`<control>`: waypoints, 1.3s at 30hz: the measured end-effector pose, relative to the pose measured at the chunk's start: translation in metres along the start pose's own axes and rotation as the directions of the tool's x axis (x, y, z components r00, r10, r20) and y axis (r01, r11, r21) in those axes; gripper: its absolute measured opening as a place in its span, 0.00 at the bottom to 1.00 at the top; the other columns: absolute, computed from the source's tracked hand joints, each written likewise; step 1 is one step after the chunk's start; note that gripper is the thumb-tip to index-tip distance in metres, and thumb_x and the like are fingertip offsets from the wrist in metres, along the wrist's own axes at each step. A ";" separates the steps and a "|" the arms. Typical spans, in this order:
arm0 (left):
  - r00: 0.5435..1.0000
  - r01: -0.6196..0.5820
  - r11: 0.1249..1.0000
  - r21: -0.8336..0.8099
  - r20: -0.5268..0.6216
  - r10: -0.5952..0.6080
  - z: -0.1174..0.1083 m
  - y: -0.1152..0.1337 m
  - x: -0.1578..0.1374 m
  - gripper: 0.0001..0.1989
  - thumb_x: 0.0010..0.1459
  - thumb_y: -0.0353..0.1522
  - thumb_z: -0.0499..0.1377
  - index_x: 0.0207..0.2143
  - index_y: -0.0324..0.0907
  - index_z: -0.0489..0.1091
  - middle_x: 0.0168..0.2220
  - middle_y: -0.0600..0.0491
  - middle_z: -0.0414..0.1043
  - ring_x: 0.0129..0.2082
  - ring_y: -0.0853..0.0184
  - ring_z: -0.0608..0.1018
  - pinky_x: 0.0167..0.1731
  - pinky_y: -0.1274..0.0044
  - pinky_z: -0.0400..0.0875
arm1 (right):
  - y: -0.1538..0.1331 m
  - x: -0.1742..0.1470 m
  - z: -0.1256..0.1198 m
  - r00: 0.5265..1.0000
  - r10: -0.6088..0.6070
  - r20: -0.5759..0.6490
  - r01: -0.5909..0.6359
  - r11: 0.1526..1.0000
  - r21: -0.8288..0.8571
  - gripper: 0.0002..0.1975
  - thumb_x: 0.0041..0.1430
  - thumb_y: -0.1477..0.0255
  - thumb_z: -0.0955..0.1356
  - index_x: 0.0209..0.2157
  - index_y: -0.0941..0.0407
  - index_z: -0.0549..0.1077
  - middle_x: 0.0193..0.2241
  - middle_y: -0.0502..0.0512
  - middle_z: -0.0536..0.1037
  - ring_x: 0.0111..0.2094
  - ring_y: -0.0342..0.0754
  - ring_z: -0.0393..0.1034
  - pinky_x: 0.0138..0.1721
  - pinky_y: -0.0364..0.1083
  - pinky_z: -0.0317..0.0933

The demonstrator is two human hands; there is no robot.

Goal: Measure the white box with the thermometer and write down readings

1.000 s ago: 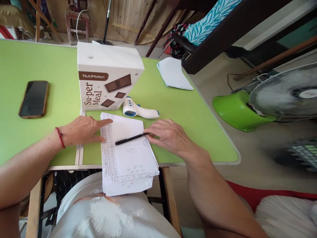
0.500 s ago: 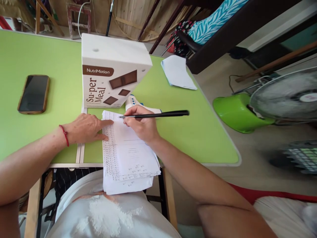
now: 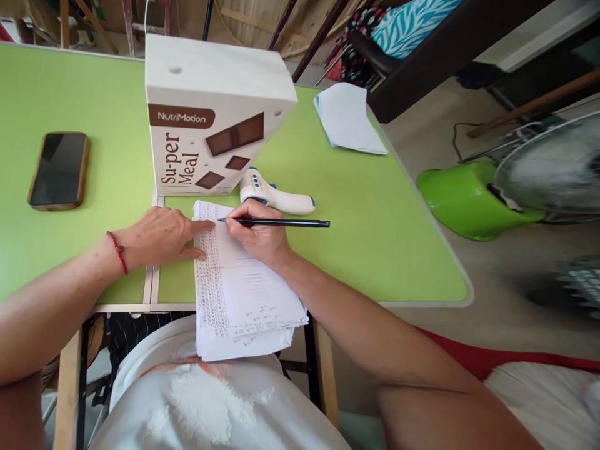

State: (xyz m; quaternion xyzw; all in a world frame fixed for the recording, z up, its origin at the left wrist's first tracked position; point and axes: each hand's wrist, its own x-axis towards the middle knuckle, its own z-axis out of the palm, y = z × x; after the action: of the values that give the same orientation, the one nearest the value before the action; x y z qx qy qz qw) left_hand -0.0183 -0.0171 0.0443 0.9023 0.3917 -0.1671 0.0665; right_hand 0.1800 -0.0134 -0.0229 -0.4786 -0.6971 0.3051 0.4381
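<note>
A black pen [image 3: 285, 222] lies in the pinched fingers of my right hand [image 3: 260, 234], its tip at the upper left part of a stack of paper sheets [image 3: 253, 290]. Rows of small handwriting run down the left edge of the top sheet, with more marks near its bottom. My left hand [image 3: 166, 236], a red bracelet on its wrist, rests at the sheets' left edge, forefinger and thumb stretched apart on the writing. Just beyond my right hand lies a white and blue infrared thermometer [image 3: 281, 199], partly behind a white NutriMotion box [image 3: 187, 150].
On the green table [image 3: 370, 250] a smartphone [image 3: 59, 170] lies at left and folded papers [image 3: 349, 119] at the back right. Past the right edge stand a green stool [image 3: 462, 197] and a fan [image 3: 557, 169]. The stack overhangs the table's front edge.
My right hand and the pen have shifted left along the sheet, closer to my left forefinger. More of the thermometer shows. The whole view has shifted slightly.
</note>
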 end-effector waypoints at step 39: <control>0.999 -0.001 1.000 -0.002 0.038 0.001 0.003 -0.002 0.001 0.28 0.68 0.46 0.54 0.65 0.45 0.59 0.29 0.48 0.76 0.33 0.53 0.79 0.24 0.74 0.51 | 0.005 0.000 0.001 0.999 -0.040 0.034 0.041 0.999 -0.033 0.03 0.49 0.73 0.66 0.23 0.53 0.67 0.20 0.46 0.71 0.22 0.41 0.61 0.26 0.45 0.59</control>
State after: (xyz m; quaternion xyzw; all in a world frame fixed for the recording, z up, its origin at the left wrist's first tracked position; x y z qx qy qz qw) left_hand -0.0197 -0.0160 0.0413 0.8991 0.3902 -0.1835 0.0750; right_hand 0.1808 -0.0117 -0.0275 -0.4665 -0.7190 0.2922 0.4243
